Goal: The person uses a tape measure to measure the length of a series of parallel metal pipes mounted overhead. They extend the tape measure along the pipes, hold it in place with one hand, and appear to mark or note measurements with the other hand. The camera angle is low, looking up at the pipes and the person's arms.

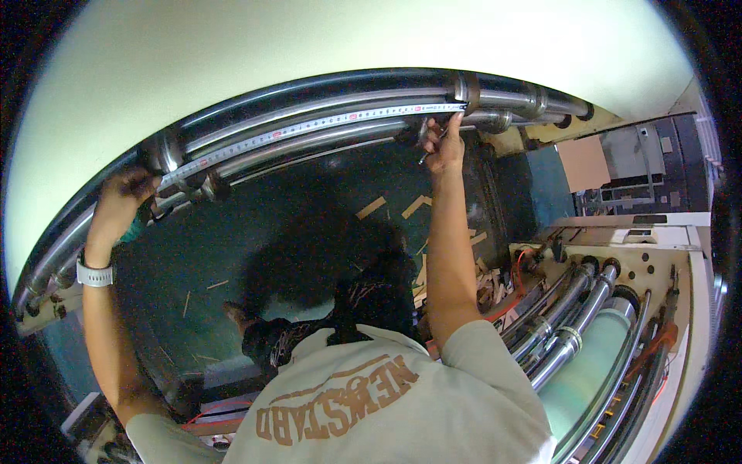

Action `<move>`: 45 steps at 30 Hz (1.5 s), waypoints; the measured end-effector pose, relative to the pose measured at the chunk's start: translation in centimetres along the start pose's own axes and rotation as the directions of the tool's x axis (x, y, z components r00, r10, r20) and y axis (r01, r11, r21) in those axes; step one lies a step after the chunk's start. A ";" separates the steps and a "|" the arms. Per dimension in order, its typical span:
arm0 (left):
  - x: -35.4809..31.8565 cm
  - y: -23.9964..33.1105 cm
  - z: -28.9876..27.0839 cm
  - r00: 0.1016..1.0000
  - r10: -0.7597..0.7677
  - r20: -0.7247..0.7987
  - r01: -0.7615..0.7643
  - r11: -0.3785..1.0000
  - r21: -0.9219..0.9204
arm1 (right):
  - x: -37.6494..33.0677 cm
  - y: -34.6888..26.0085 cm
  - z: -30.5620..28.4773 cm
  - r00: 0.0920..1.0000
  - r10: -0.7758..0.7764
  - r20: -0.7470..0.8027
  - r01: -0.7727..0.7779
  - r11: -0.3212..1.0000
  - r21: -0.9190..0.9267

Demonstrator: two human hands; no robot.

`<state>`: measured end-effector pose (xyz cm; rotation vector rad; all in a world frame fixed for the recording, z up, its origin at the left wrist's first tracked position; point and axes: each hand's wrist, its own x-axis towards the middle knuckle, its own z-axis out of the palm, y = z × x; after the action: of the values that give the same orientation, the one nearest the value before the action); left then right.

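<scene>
A white tape measure blade [352,117] is stretched along two metal shafts, running between two dark collars. At the left end, my left hand [122,203] is closed around the tape measure's case, of which a bit of green shows below the fingers. The case is mostly hidden by that hand. My right hand [446,147] pinches the blade's far end beside the right collar [467,91]. A small metal piece pokes out from the curled fingers of that hand, its kind unclear. The left collar [164,151] sits just above my left hand.
A pale machine panel [371,39] curves above the shafts. Wood scraps [417,206] lie on the dark green floor. At lower right stands a machine frame with chrome shafts [576,325] and a pale green roller [591,371]. A cardboard sheet [583,164] is at the right.
</scene>
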<state>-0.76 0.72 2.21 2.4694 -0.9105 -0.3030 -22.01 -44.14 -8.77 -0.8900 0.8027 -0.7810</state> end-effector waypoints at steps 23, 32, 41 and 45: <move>-0.2 0.8 0.0 0.997 -0.075 -0.018 0.074 0.996 -0.045 | 0.4 0.3 0.2 1.000 -0.020 -0.021 0.021 0.997 0.073; -0.1 1.0 0.0 0.998 -0.055 -0.016 0.055 0.998 -0.027 | 0.9 0.5 -0.2 1.000 -0.018 0.000 0.018 0.997 0.078; -0.2 1.0 -0.1 0.998 -0.056 -0.007 0.055 0.996 -0.072 | 1.0 0.7 -0.2 1.000 -0.002 -0.010 0.003 0.995 0.099; -0.1 1.4 -0.2 0.995 -0.090 0.030 0.092 0.992 -0.088 | 1.3 0.9 -0.5 1.000 -0.010 -0.011 0.011 0.995 0.102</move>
<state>-1.51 -0.07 3.15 2.4332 -0.7784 -0.3997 -21.58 -45.01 -10.07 -0.7996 0.7612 -0.8290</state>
